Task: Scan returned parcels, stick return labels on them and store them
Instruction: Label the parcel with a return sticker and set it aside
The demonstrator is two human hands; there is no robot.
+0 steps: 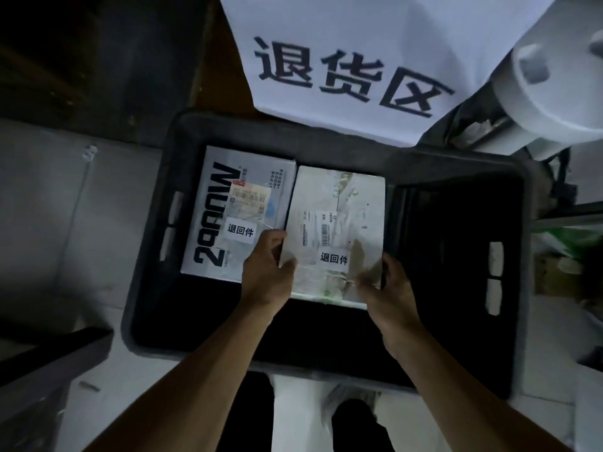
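Step in hand: storing. Left hand (266, 272) and right hand (386, 285) both grasp near corners of pale flat cardboard parcel (339, 223), white return label (333, 258) already on. Parcel low inside dark grey plastic crate (146, 288), just beside white printed box (228, 203), also labelled. Right half of crate looks bare. Next, likely: seat flat, let go. White paper sign (375, 60) behind crate.

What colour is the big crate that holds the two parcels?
Dark grey to black, seen in the head view: crate.
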